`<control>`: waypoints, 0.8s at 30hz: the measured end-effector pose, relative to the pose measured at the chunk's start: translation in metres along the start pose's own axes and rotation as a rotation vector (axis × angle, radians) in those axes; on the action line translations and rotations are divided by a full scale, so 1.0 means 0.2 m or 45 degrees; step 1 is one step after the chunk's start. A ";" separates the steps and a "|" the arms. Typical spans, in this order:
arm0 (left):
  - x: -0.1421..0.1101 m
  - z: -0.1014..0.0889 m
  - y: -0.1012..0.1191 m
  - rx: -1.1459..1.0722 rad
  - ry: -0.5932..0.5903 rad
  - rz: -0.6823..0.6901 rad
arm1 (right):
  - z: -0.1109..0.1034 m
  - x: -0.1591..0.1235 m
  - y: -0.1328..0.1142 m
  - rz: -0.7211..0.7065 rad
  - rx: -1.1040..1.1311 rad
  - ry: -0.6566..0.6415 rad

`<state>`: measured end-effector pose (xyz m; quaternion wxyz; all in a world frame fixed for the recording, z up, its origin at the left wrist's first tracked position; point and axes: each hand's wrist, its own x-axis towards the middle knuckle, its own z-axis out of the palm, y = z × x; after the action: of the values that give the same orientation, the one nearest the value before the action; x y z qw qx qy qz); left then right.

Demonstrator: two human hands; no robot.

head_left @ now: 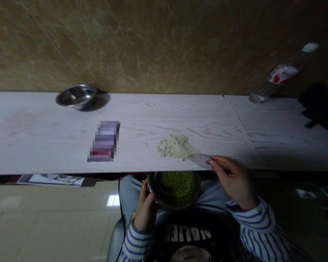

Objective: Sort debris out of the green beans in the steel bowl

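My left hand (147, 206) is closed on the rim of a metal bowl (152, 183), held just below the table's front edge over my lap. Green beans (178, 185), which look like mung beans, cover its bottom. Between the fingers and thumb of my right hand (235, 180) is a thin, clear plastic disc (199, 159), perhaps a lid, tilted at the table's edge. Its far edge meets the near right side of a pile of white rice-like grains (176, 146) with a few green beans mixed in.
A second metal bowl (77, 97) stands by the wall at the left. In front of it lies a blurred-out flat rectangular object (104, 142). A clear plastic bottle (282, 74) with a white cap stands at the back right, near a dark item (321, 109).
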<state>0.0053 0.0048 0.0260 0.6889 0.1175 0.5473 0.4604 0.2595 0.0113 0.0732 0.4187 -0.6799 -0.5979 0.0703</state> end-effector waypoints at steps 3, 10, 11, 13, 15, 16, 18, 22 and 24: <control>0.01 -0.02 -0.01 -0.025 0.015 0.011 | 0.04 0.00 -0.01 0.010 0.032 -0.022; 0.00 -0.03 0.01 -0.033 0.002 0.032 | 0.04 0.00 -0.02 -0.006 0.045 -0.052; 0.00 -0.03 0.01 -0.034 0.006 0.033 | 0.04 0.00 -0.02 -0.002 0.037 -0.038; 0.00 -0.03 0.00 -0.032 0.018 0.036 | 0.04 0.00 -0.02 0.003 0.027 -0.035; 0.00 -0.03 -0.01 -0.017 0.025 0.036 | 0.04 0.00 -0.02 0.003 0.033 -0.055; 0.00 -0.03 -0.01 -0.010 0.024 0.034 | 0.05 0.00 -0.02 0.004 0.041 -0.065; 0.01 -0.04 -0.02 -0.005 0.013 0.028 | 0.05 0.00 -0.02 0.003 0.060 -0.076; 0.01 -0.04 -0.01 -0.006 0.029 0.020 | 0.04 -0.01 -0.02 0.005 0.053 -0.054; 0.00 -0.03 0.00 0.000 0.035 0.027 | 0.04 0.00 -0.01 0.006 0.033 -0.034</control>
<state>0.0002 0.0029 0.0228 0.6765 0.1170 0.5554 0.4692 0.2521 0.0143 0.0696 0.4190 -0.6749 -0.6010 0.0881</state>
